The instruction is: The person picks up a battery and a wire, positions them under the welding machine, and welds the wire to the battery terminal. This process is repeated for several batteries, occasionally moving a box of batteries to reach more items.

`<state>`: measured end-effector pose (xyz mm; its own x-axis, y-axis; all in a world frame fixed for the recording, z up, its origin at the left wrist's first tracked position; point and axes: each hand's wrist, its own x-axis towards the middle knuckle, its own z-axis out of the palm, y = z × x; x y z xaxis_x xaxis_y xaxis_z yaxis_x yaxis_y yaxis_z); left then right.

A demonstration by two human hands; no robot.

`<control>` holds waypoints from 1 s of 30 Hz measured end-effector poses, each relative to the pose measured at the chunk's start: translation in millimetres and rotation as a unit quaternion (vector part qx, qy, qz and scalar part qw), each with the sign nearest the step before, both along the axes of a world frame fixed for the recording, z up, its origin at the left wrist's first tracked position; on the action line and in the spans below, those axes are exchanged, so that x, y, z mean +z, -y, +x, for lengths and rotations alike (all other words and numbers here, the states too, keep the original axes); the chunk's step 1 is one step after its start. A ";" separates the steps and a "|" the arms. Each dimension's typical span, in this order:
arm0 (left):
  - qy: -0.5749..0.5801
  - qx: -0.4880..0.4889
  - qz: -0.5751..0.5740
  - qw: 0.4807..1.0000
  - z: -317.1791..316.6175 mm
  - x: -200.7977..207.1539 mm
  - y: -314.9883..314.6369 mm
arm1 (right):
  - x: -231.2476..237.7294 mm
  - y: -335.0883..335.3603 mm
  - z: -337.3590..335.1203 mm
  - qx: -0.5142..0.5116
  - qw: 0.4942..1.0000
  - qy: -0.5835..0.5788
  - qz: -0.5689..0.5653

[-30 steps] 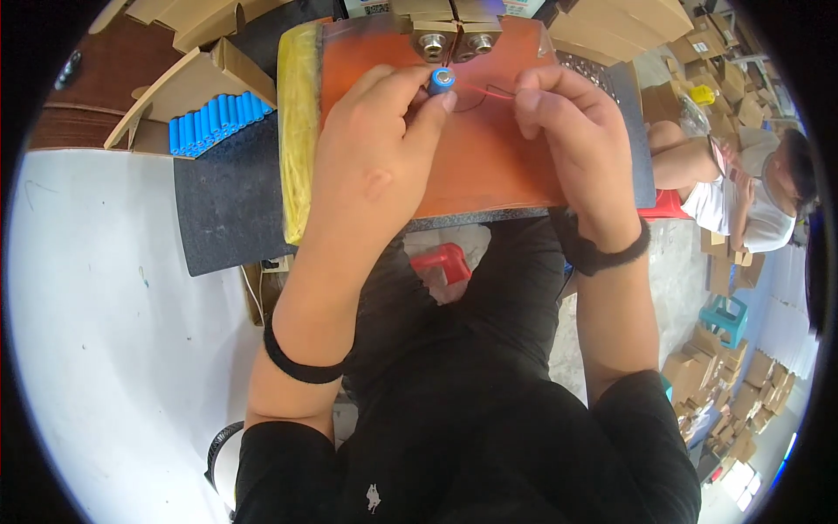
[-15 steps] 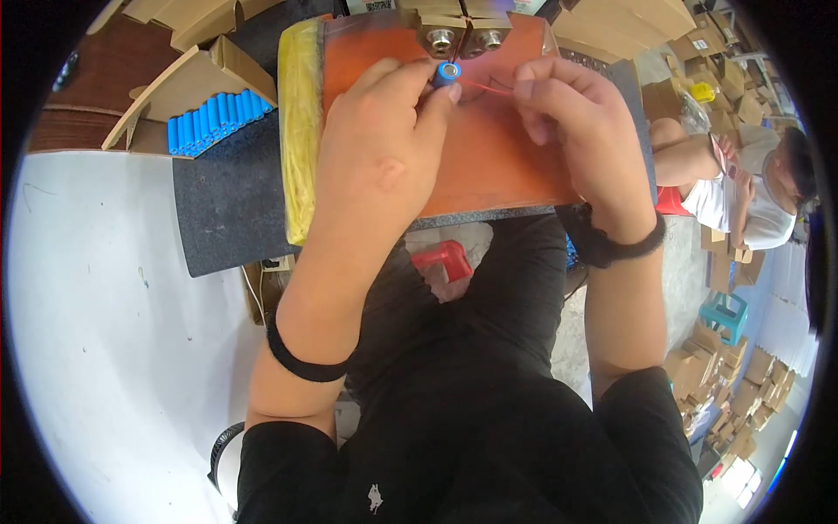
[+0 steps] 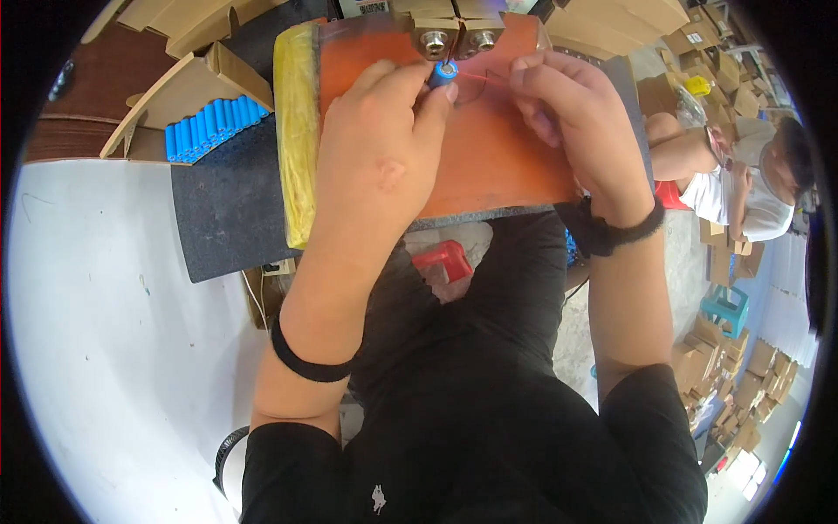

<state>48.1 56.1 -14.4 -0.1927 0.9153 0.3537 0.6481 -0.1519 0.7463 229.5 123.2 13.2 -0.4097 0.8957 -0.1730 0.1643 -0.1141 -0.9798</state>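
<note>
My left hand [image 3: 384, 131] is closed on a blue cylindrical battery cell [image 3: 443, 76], pinched between thumb and fingers with its metal end upward. That end sits right under the two thin electrode tips of a spot welder [image 3: 457, 39]; whether they touch it I cannot tell. To the right, my right hand [image 3: 572, 100] pinches a thin red wire [image 3: 476, 77], which runs leftward to the cell's top. A dark thin wire [image 3: 476, 96] loops below it. Both hands are over an orange-brown mat [image 3: 497, 166].
Left of the mat lies a yellow plastic-wrapped bundle [image 3: 297, 131]. Beyond it, an open cardboard box [image 3: 144, 113] holds several blue battery cells [image 3: 214, 127]. The table's dark edge [image 3: 218, 236] curves nearby. A seated person [image 3: 751, 188] and stacked cartons [image 3: 733, 375] are at right.
My right hand has shifted slightly up and left with the red wire, nearer the cell. My left hand keeps its grip on the cell, almost still. The whole view has shifted a little.
</note>
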 end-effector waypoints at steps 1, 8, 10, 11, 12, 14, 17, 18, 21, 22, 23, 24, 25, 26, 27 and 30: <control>-0.003 -0.004 0.008 1.000 0.2 -0.1 -1.1 | 0.1 -0.3 0.4 -0.001 1.000 0.000 0.000; -0.023 0.002 -0.005 1.000 -3.3 -3.3 -2.7 | -0.4 -1.3 -2.7 -0.005 1.000 -0.004 0.008; 0.113 -0.073 0.075 0.988 -8.1 -7.5 -4.6 | -5.3 0.4 -7.1 -0.035 0.999 -0.023 0.013; -0.039 0.004 -0.006 0.999 -0.7 -2.1 -2.9 | -3.4 -0.3 -4.7 -0.028 0.999 -0.029 0.002; -0.023 0.006 -0.012 1.000 1.3 1.2 -2.5 | -0.8 -0.7 -1.6 -0.022 0.999 -0.036 -0.009; -0.012 0.009 -0.004 1.000 -3.3 0.6 -2.4 | 2.2 3.6 -6.3 -0.016 1.000 -0.024 0.005; 0.057 -0.009 -0.027 0.998 0.9 1.5 -0.4 | -2.2 4.2 -1.0 -0.010 0.999 -0.044 0.016; 0.052 -0.006 -0.022 0.998 -1.5 3.2 2.0 | -1.3 4.9 1.1 -0.006 0.998 -0.053 0.014; -0.005 -0.098 0.016 0.995 -6.5 12.5 16.6 | 15.9 18.8 14.1 -0.007 0.998 -0.064 0.008; -0.004 -0.088 0.023 0.996 -11.5 22.0 30.3 | 23.5 29.1 23.8 -0.019 0.998 -0.058 -0.003; 0.001 -0.082 0.029 0.996 -22.6 28.3 41.4 | 29.2 37.3 39.5 -0.015 0.998 -0.067 0.012; -0.042 -0.017 0.094 0.995 -45.2 17.6 48.7 | 33.6 46.5 56.7 -0.010 0.997 -0.079 0.025; -0.067 0.048 0.134 0.988 -76.1 10.2 51.4 | 33.8 57.7 72.0 -0.037 0.997 -0.064 0.032; -0.096 0.110 0.105 0.984 -103.6 3.3 48.8 | 34.8 70.4 91.5 -0.069 0.996 -0.043 0.041; -0.184 0.148 0.042 0.971 -133.5 6.4 45.3 | 35.1 81.6 108.9 -0.088 0.995 -0.029 0.041; -0.396 0.117 0.017 0.911 -188.0 -17.4 28.8 | 19.3 108.7 176.1 -0.140 0.987 0.074 0.016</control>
